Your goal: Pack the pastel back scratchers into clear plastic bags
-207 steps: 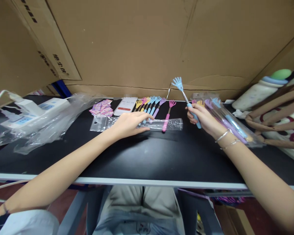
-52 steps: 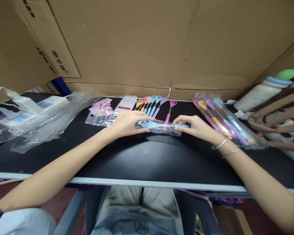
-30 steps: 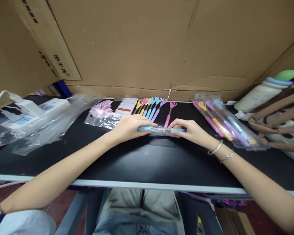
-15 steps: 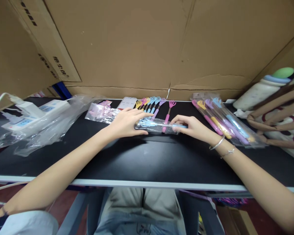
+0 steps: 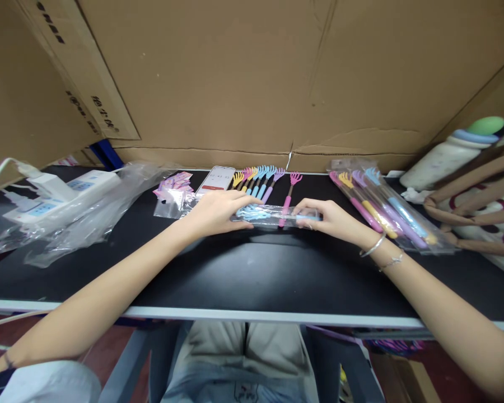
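Observation:
A blue back scratcher (image 5: pixel 254 212) lies crosswise in a clear plastic bag (image 5: pixel 273 215) between my hands, its claw towards the left. My left hand (image 5: pixel 218 214) is closed over the left part of the bag, thumb below and fingers above. The bag's loose end sticks out beyond that hand. With fingers pinched, my right hand (image 5: pixel 323 217) holds the bag's right end around the blue handle. Just behind the bag, a pink back scratcher (image 5: pixel 289 198) lies partly covered by it. Several coloured back scratchers (image 5: pixel 260 182) lie in a row behind my left hand.
Bagged back scratchers (image 5: pixel 382 210) lie at the right, near a white bottle (image 5: pixel 445 157). Pink cards (image 5: pixel 174 183) and a phone (image 5: pixel 216 179) lie at the back. Clear bags (image 5: pixel 101 207) and a power strip (image 5: pixel 63 196) occupy the left. Cardboard (image 5: pixel 235 84) walls the back.
The bag has slid to the right over the blue handle, whose end now appears covered by plastic. Its left end has moved off the pink cards. My hands have barely moved.

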{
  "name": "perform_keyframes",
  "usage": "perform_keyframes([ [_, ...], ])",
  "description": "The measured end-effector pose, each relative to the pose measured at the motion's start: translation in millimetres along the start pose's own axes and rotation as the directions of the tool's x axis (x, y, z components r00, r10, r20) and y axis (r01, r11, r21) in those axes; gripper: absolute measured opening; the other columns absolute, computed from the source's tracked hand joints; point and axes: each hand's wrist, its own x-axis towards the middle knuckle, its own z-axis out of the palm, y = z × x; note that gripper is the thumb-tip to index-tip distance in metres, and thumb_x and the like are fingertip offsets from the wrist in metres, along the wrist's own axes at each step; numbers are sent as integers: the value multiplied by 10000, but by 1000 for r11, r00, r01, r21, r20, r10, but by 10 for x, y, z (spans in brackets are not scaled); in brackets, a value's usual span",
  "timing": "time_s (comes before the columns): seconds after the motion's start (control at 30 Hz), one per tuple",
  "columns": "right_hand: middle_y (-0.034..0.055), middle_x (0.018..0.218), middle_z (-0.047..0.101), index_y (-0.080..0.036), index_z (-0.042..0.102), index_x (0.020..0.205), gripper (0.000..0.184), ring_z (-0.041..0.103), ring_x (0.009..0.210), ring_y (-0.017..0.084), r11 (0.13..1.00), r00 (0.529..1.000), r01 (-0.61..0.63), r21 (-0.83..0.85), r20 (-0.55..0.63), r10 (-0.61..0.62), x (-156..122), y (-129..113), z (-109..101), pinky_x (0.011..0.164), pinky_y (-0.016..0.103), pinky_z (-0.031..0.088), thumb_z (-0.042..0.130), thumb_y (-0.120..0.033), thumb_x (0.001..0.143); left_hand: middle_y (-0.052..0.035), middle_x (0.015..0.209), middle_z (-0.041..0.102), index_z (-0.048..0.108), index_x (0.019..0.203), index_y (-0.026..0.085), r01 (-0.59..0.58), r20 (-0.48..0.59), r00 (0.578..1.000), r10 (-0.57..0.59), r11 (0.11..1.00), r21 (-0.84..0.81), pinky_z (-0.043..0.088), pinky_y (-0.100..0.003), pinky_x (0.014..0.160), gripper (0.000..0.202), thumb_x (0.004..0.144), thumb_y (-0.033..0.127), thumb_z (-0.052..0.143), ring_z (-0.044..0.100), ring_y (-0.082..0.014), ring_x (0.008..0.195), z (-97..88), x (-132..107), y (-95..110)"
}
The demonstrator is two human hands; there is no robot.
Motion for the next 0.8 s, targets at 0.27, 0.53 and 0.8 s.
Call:
perform_keyframes([
  [0.27, 26, 758, 678, -176, 567, 948, 284, 614, 661, 168, 1000, 999, 18, 6, -47, -17, 8, 37, 30, 644, 264, 432, 622, -409, 794, -8, 1019, 670, 564, 1198, 257, 30, 3, 1000, -30, 999, -28, 377, -215, 646, 410, 844, 462, 598, 635, -153, 869, 14, -3, 34],
  [0.53, 40, 893, 681, -189, 571, 1026, 393, 624, 792, 199, 993, 1000, 4, -117, 7, -3, -15, 57, -42, 710, 277, 429, 639, -475, 765, 9, 1029, 677, 590, 1150, 264, 64, -3, 998, -64, 996, -58, 376, -209, 642, 352, 844, 439, 588, 639, -141, 846, 13, 4, 39],
  [0.8, -23, 649, 507, -179, 583, 896, 362, 445, 590, 121, 985, 991, -70, -156, 101, 86, -48, 116, -215, 562, 229, 320, 577, -527, 798, 21, 931, 691, 601, 1142, 278, 125, -1, 992, -125, 990, -61, 351, -201, 599, 367, 824, 461, 585, 641, -135, 798, -7, 0, -81],
])
